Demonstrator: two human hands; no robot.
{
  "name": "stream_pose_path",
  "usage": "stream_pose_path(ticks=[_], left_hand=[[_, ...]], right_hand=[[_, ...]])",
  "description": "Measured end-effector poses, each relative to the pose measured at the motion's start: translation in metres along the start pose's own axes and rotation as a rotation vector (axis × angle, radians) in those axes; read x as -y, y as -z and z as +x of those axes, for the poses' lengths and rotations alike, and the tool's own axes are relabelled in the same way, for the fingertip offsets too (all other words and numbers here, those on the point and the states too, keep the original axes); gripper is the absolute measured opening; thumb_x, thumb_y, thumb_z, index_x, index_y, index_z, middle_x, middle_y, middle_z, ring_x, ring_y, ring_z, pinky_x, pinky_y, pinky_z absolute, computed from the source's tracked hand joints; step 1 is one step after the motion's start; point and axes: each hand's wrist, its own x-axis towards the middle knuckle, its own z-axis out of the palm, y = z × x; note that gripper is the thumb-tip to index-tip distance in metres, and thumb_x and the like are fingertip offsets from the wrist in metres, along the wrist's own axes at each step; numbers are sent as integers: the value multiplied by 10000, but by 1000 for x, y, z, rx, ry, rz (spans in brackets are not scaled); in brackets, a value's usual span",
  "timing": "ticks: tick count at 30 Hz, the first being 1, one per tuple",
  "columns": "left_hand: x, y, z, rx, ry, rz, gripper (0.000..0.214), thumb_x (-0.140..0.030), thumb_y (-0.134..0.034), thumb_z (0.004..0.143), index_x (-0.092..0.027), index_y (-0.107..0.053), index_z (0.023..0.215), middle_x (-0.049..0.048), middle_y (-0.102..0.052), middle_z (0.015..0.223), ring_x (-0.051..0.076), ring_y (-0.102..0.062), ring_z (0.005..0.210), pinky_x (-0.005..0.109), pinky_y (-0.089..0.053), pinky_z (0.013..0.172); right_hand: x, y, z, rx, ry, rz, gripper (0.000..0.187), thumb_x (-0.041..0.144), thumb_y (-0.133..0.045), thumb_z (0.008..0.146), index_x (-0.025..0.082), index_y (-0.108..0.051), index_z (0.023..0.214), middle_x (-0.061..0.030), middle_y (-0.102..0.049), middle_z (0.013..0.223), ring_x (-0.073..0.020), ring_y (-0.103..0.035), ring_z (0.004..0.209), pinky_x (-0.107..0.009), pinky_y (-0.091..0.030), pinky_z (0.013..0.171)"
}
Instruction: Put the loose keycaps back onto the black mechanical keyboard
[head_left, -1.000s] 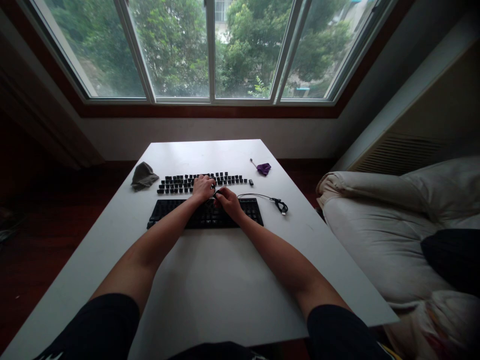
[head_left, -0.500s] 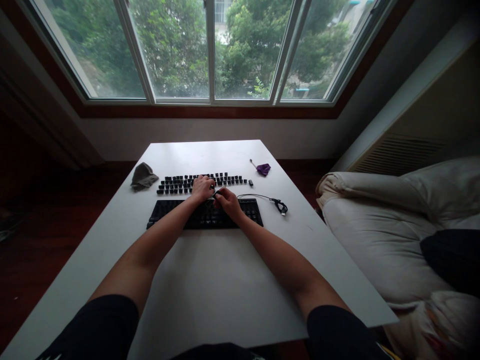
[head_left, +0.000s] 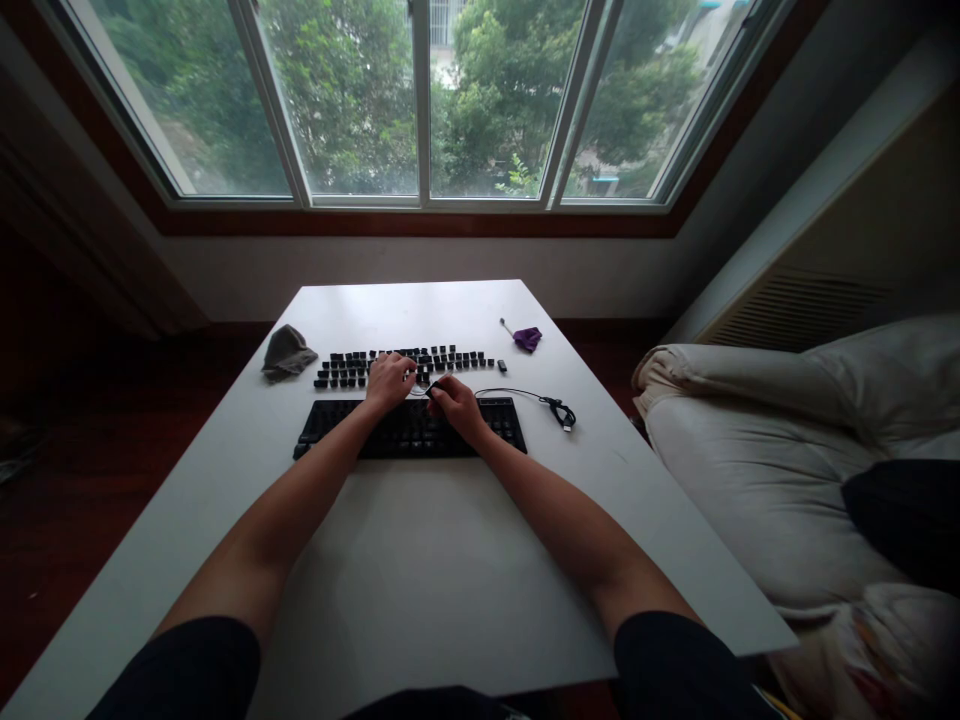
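A black keyboard [head_left: 337, 428] lies on the white table [head_left: 420, 560]. Behind it, several loose black keycaps [head_left: 345, 368] sit in rows. My left hand [head_left: 388, 379] hovers over the keycap rows with its fingers curled; what they hold, if anything, is too small to make out. My right hand [head_left: 454, 400] rests over the keyboard's back edge, pinched on a small dark thing, perhaps a keycap puller. The two hands are a little apart.
A grey cloth [head_left: 285, 352] lies at the table's left, a purple cloth with a small stick [head_left: 526, 337] at the back right. The keyboard's black cable with its plug [head_left: 559, 408] curls to the right. A white sofa [head_left: 787, 470] stands beside the table.
My left hand has moved left, away from my right hand, along the keycap rows. My right hand has stayed at the keyboard's back edge.
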Motion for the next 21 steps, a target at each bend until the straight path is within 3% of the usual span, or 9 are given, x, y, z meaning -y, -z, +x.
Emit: stream_pose_path(ticks=[5, 14, 17, 21], left_hand=[[1, 17, -25, 12, -27, -35, 196, -329, -578, 897, -247, -734, 982, 79, -655, 1027, 280, -520, 1041, 438, -413, 940], [-13, 44, -71, 182, -256, -115, 208, -348, -596, 901, -258, -708, 1051, 54, -651, 1101, 256, -539, 1053, 432, -435, 959], [-21, 48, -79, 222, -296, -130, 214, -383, -601, 907, -254, -711, 1038, 60, -648, 1118, 262, -538, 1084, 437, -432, 976], [-31, 50, -86, 256, -318, -144, 272, -460, -618, 897, -259, -702, 1060, 60, -647, 1117, 261, -549, 1071, 434, -436, 975]], right_hand=[[2, 1, 0, -12, -12, 16, 262, 456, -600, 826, 223, -496, 888, 40, -621, 639, -132, -592, 521, -248, -485, 525], [10, 5, 8, -107, 7, -55, 273, 468, -572, 845, 235, -450, 918, 25, -655, 763, -136, -636, 628, -235, -499, 536], [15, 12, 13, -67, 7, -49, 312, 465, -627, 819, 231, -456, 936, 17, -671, 771, -145, -653, 635, -246, -508, 551], [25, 25, 19, 95, -70, -98, 332, 474, -648, 812, 215, -507, 963, 8, -675, 754, -154, -658, 630, -273, -532, 591]])
